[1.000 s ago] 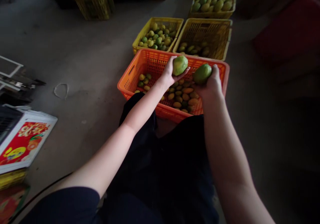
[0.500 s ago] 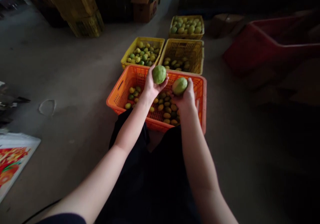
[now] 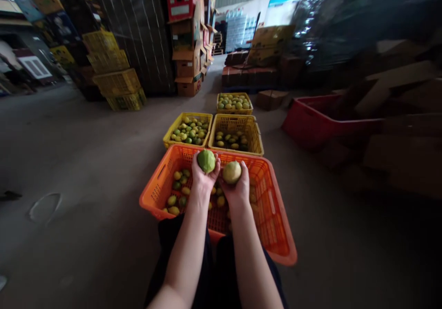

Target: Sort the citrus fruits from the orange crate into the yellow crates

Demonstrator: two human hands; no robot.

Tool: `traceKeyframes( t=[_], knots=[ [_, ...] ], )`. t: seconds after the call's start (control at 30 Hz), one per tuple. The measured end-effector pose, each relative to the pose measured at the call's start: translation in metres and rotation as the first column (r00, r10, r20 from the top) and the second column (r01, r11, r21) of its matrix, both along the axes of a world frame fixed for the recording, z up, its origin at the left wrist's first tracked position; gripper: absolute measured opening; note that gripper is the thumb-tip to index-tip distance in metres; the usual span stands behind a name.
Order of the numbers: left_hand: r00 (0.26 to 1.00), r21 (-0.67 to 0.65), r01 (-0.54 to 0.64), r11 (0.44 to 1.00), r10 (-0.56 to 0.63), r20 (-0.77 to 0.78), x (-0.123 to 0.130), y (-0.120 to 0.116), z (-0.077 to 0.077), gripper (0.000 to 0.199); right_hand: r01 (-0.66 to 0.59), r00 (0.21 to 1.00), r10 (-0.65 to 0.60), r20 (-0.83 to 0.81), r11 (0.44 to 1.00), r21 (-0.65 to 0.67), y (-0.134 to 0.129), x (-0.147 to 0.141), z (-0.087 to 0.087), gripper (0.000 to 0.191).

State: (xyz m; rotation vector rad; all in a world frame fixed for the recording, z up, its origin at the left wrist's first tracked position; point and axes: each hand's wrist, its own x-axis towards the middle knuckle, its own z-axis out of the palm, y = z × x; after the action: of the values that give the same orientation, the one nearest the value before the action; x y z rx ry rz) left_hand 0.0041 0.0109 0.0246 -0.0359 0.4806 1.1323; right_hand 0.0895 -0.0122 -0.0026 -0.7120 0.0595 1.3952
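My left hand [image 3: 204, 175] is closed around a bumpy green lemon [image 3: 206, 161], held up over the orange crate [image 3: 281, 235]. Just to the right, my right hand [image 3: 239, 187] grips a paler, yellowish-green lemon [image 3: 231, 172]. The two hands are side by side, and their fingers nearly meet. Below them, loose yellow and green lemons [image 3: 171, 201] lie on the crate floor, partly hidden by my forearms. My legs are against the near side of the crate.
Beyond stand a yellow crate full of lemons [image 3: 165, 138], a partly filled yellow crate [image 3: 258, 138] and another full one [image 3: 218, 108]. A red bin [image 3: 300, 125] with cardboard is at right; stacked yellow crates [image 3: 117, 82] and boxes [image 3: 186, 65] stand behind.
The view has tilted up, showing more of the warehouse. Both hands still hold their lemons and have come closer together. The right-hand lemon has turned, showing a paler side.
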Motion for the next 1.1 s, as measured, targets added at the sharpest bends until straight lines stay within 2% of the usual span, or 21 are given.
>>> traceKeyframes(
  t=[0.1,0.23,0.3,0.4,0.5,0.6,0.7,0.87,1.0,1.1],
  knots=[
    [0.998,0.015,-0.038,0.999,0.037,0.053,-0.001,0.003,-0.004,0.040,0.048,0.997,-0.045,0.064,0.998,-0.037,0.004,0.005,-0.004,0.027],
    [0.991,-0.028,-0.132,0.991,0.132,0.007,0.002,0.004,-0.005,0.029,0.140,0.982,-0.130,0.136,0.987,-0.075,0.005,0.006,-0.005,0.023],
    [0.990,-0.077,-0.143,0.987,0.141,-0.030,0.002,0.003,-0.004,0.027,0.112,0.983,-0.102,0.154,0.992,-0.058,0.003,0.006,-0.004,0.021],
    [0.986,-0.098,-0.165,0.981,0.161,-0.052,0.001,0.001,-0.003,0.024,0.007,0.984,-0.005,0.178,1.000,-0.008,0.000,0.006,-0.002,0.018],
    [0.986,-0.106,-0.150,0.983,0.156,0.052,-0.003,0.000,-0.006,0.024,-0.053,0.978,0.060,0.198,0.998,-0.040,0.001,0.006,-0.003,0.020],
    [0.978,-0.124,-0.137,0.983,0.154,0.141,-0.008,-0.001,-0.009,0.030,-0.028,0.973,0.043,0.228,0.997,-0.070,0.005,0.001,-0.005,0.024],
    [0.972,-0.114,-0.195,0.974,0.207,0.114,-0.013,-0.002,-0.008,0.026,-0.032,0.971,0.042,0.234,0.998,-0.046,0.004,-0.007,-0.005,0.022],
    [0.947,-0.106,-0.305,0.946,0.313,0.069,-0.027,-0.005,0.000,0.018,-0.134,0.967,0.131,0.220,0.991,-0.001,0.002,-0.022,-0.003,0.018],
    [0.963,-0.091,-0.209,0.974,0.221,0.153,-0.037,-0.003,-0.007,0.022,-0.238,0.956,0.244,0.166,0.970,-0.056,0.009,-0.028,-0.009,0.023],
    [0.957,-0.046,-0.228,0.973,0.233,0.171,-0.037,-0.001,-0.014,0.017,-0.177,0.960,0.195,0.201,0.979,-0.103,0.013,-0.028,-0.015,0.020]
  ],
)
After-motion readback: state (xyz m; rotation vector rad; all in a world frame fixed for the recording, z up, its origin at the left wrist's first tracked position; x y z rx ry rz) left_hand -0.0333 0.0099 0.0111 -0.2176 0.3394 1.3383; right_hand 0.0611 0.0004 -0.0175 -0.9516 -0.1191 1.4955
